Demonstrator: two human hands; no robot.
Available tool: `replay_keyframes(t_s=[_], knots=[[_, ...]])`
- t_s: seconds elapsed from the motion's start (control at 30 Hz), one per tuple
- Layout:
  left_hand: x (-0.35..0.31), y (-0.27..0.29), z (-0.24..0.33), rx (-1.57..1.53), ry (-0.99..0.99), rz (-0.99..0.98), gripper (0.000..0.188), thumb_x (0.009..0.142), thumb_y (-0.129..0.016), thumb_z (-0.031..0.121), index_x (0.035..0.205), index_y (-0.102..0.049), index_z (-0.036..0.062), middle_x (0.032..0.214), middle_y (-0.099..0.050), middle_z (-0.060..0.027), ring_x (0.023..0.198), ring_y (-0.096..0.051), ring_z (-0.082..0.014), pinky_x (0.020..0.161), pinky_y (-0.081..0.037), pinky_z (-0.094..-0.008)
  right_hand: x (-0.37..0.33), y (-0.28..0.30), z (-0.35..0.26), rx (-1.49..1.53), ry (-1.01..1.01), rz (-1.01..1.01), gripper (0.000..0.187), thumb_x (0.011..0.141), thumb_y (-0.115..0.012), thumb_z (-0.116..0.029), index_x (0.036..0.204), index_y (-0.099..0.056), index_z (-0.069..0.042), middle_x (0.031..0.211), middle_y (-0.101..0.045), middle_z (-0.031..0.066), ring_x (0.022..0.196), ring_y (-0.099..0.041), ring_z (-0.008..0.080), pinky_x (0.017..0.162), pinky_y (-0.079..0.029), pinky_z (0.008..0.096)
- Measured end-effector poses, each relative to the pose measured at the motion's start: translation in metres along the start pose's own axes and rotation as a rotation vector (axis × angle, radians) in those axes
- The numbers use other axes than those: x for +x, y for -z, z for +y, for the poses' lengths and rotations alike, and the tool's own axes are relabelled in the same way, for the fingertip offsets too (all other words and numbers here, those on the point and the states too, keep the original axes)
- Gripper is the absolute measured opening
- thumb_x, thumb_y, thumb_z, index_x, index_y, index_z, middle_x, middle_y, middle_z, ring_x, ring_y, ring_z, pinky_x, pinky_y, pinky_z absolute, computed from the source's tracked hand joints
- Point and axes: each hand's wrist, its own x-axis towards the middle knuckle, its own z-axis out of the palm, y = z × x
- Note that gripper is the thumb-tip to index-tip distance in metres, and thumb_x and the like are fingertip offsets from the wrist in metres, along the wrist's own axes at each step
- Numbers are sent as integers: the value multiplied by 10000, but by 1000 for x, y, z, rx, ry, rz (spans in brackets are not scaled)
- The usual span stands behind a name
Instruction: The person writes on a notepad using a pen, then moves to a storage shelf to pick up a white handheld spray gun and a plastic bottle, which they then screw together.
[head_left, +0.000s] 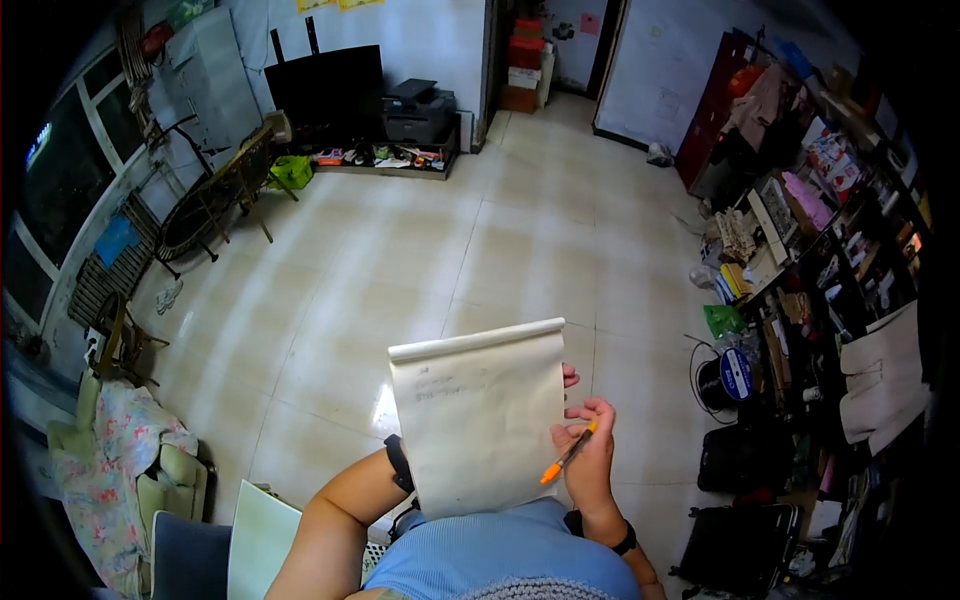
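A large cream paper pad (480,420), its top sheets rolled back along the far edge, rests tilted in front of my torso. A few faint lines of handwriting show at its upper left. My left forearm passes behind the pad, and fingertips of my left hand (570,375) curl round its right edge; the rest of that hand is hidden. My right hand (590,450) is beside the pad's right edge, with an orange pen (568,453) between thumb and fingers. The pen's orange lower end points down to the left, over the sheet.
Beyond lies a pale tiled floor (400,240). At right are crowded shelves (850,260), a cable reel (725,378) and a black case (740,545). A flower-covered sofa (120,460) stands at left. A television (325,97) and printer (418,112) sit at the back.
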Motion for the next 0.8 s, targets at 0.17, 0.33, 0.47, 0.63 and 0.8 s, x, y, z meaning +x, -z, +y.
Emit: replay_keyframes(t_s=[0.17, 0.33, 0.47, 0.63, 0.8], knots=[[-44, 7, 11, 587, 132, 112, 646, 896, -383, 474, 1366, -256, 49, 1336, -372, -138, 1273, -313, -283, 1008, -338, -426, 0, 7, 7, -6, -53, -162, 228, 825, -633, -113, 952, -488, 9, 874, -560, 45, 739, -490, 97, 696, -430, 234], [-22, 66, 18, -3, -95, 193, 601, 893, -423, 432, 1315, -346, 12, 1271, -452, -161, 1146, -471, -285, 950, -403, -408, 3, 6, 7, -22, 63, 2, 222, 813, -641, -109, 929, -495, 12, 724, -552, 56, 650, -450, 94, 602, -414, 233], [-26, 54, 18, -112, -91, 204, 621, 874, -469, 431, 1312, -341, 10, 1272, -449, -160, 1100, -505, -260, 895, -447, -391, 3, 8, 11, -36, 83, 53, 214, 806, -642, -83, 935, -498, 8, 790, -583, 71, 706, -503, 114, 658, -430, 245], [-28, 54, 14, 488, -85, 326, 606, 818, -620, 309, 1285, -365, 19, 1230, -484, -127, 1065, -523, -220, 867, -461, -347, 2, 11, 14, -138, 37, 50, 229, 794, -647, -60, 950, -493, 10, 837, -609, 85, 753, -547, 138, 705, -443, 257], [-24, 53, 12, 501, -47, 400, 501, 822, -626, 191, 1240, -417, 13, 1185, -522, -120, 1043, -534, -203, 862, -460, -337, 5, 10, 25, -224, 269, 178, 364, 794, -637, -67, 1090, -436, 2, 869, -569, 140, 778, -560, 226, 701, -440, 295]])
